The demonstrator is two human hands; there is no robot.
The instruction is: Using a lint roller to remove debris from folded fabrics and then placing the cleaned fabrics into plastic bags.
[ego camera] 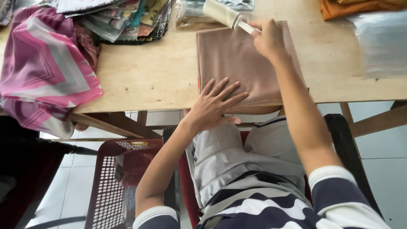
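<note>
Brown cloth, a dull tan-brown, lies folded into a neat rectangle [246,63] in the upper middle of the frame, on a pale plywood table [148,76]. Its surface is smooth and flat, its left edge straight and crisp, and its near edge reaches the table's front edge, just above the person's lap.

From the head camera, the left hand [214,106] lies open and flat on the lower left corner of the cloth, fingers spread and pointing up the frame, palm pressing the fabric down. The right hand [267,38] is closed around the thin white handle of a lint roller [222,13], at the top centre of the frame. The roller's pale drum sits at the far edge of the cloth, angled up and to the left, against clear plastic bags [199,12] lying behind it.

At the upper left, a pink, white and grey patterned scarf [42,68] is draped over the table's corner and hangs off the edge. Beside it, top centre-left, is a stack of packaged printed fabrics [127,19]. An orange cloth [352,7] shows at the top right, with a pile of clear plastic sleeves [381,42] just below it. A dark red perforated plastic chair [114,182] stands at the lower left, beside the person's knee.
</note>
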